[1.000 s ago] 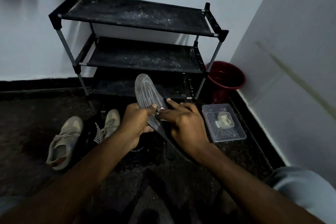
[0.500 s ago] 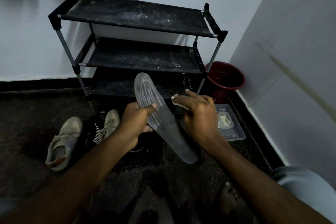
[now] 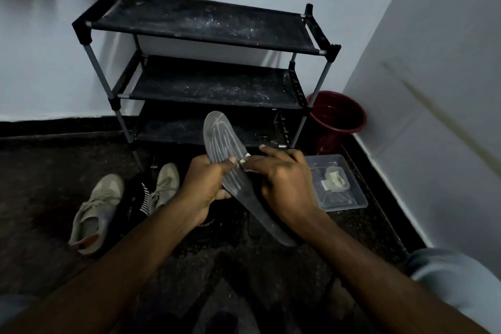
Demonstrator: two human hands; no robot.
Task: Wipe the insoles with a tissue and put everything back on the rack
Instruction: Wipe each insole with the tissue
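A grey insole [image 3: 221,137] with pale lines is held up in front of the black three-shelf shoe rack [image 3: 206,27]. My left hand [image 3: 202,187] grips its middle from the left, thumb on top. My right hand [image 3: 282,182] pinches a small white tissue [image 3: 246,158] against the insole's right edge. Most of the tissue is hidden under my fingers. All three shelves of the rack look bare and dusty.
Two beige sneakers [image 3: 95,211] lie on the dark floor at the left, with a black striped item [image 3: 141,198] between them. A clear plastic tray [image 3: 339,184] with crumpled tissue sits at the right. A dark red bucket [image 3: 336,116] stands in the corner.
Half a second ago my right hand was lifted off to the right of the insole; it has come back left and presses the tissue onto the insole's edge. My left hand held still.
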